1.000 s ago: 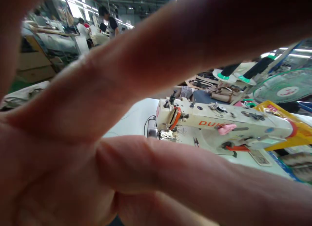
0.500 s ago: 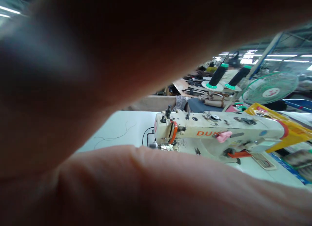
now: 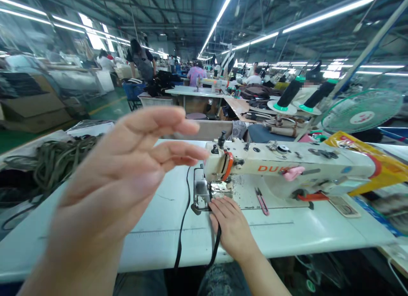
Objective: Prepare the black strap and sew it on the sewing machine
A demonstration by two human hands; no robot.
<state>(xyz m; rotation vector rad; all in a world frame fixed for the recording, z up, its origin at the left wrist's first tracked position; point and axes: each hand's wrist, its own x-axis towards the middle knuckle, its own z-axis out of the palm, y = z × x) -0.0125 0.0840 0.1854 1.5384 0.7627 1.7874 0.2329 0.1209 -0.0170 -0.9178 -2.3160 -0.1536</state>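
My left hand (image 3: 127, 177) hangs in the air close to the camera, fingers stretched out and holding nothing. My right hand (image 3: 232, 223) lies flat on the white table (image 3: 318, 232) just in front of the sewing machine's presser foot (image 3: 216, 189), its fingers resting on a black strap (image 3: 181, 228) that loops from the needle area down over the table's front edge. The cream sewing machine (image 3: 287, 168) with orange lettering stands across the table to the right. Pink-handled thread snips (image 3: 262, 201) lie on the machine bed beside my right hand.
A heap of dark green cord (image 3: 57, 160) lies at the table's left. Two black thread cones (image 3: 291, 94) and a green fan (image 3: 361, 113) stand behind the machine, with a yellow bag (image 3: 382, 164) at the right. Other people work at tables further back.
My left hand, which covered most of the lens, has drawn back and down to the left, uncovering the table, the machine and my right hand.
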